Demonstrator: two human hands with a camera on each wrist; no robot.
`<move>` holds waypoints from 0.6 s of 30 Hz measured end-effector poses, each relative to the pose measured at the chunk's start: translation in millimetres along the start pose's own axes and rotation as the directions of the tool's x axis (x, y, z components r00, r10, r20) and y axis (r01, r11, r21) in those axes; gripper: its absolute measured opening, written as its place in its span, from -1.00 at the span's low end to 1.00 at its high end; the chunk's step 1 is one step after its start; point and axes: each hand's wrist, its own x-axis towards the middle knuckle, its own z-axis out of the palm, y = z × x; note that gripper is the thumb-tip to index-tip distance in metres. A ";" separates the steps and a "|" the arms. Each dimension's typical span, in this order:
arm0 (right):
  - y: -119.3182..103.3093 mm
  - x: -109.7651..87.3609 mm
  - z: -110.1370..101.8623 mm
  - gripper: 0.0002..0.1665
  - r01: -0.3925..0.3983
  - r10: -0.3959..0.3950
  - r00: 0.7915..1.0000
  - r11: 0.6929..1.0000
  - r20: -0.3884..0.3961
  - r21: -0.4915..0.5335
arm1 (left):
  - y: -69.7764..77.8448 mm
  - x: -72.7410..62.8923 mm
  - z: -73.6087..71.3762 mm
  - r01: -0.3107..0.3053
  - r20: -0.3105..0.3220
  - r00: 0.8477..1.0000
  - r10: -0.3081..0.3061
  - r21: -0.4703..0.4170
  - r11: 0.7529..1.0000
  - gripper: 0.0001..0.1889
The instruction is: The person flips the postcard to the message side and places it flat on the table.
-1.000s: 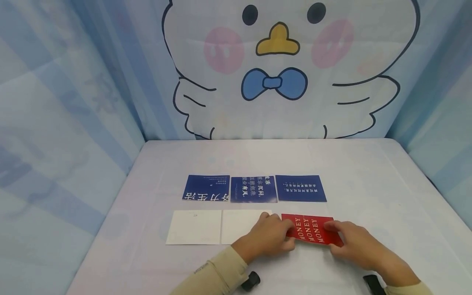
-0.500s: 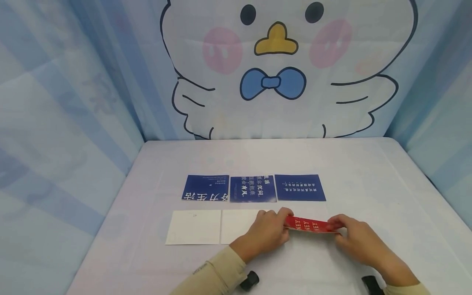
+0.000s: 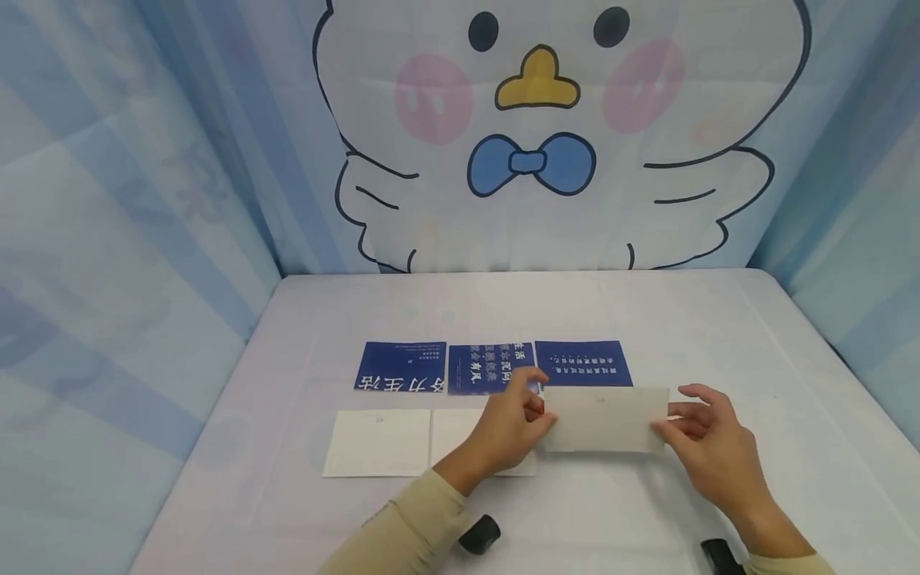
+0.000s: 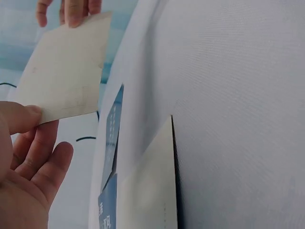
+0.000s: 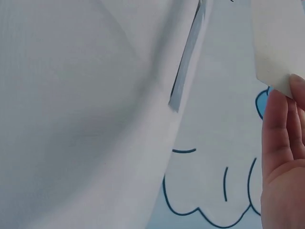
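Observation:
Above the table, a card with its cream blank side toward me is held by both hands. My left hand pinches its left edge between thumb and fingers. At the opposite edge, my right hand pinches it the same way. The left wrist view shows the left thumb lying on the cream face of the card, fingers behind it. In the right wrist view, the right hand holds a corner of it. The card's red printed side faces away and is hidden.
Two cream cards lie side by side at front left, one a left card and one partly behind my left hand. Behind them are three blue printed cards: left, middle, right. A cartoon backdrop rises beyond the table.
The card has been lifted off the table and turned over between both hands: its red "MONEY" side showed before, its cream side shows now. Both hands have risen with it.

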 end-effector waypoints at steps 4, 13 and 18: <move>-2.4 -0.8 2.5 -0.54 0.052 -0.051 0.997 0.999 -0.065 0.005 | -0.3 1.6 0.8 0.071 -0.054 0.996 -0.073 -0.033 0.997 -0.61; -2.6 2.2 4.2 -0.60 0.135 -0.141 0.989 0.985 -0.044 -0.112 | -2.9 -0.9 3.4 0.026 -0.042 0.999 -0.020 0.141 0.990 -0.68; 0.1 2.1 3.0 -0.57 0.114 -0.114 0.993 0.982 0.004 -0.148 | -7.4 -2.1 5.7 -0.030 0.024 0.999 0.023 0.351 0.936 -0.56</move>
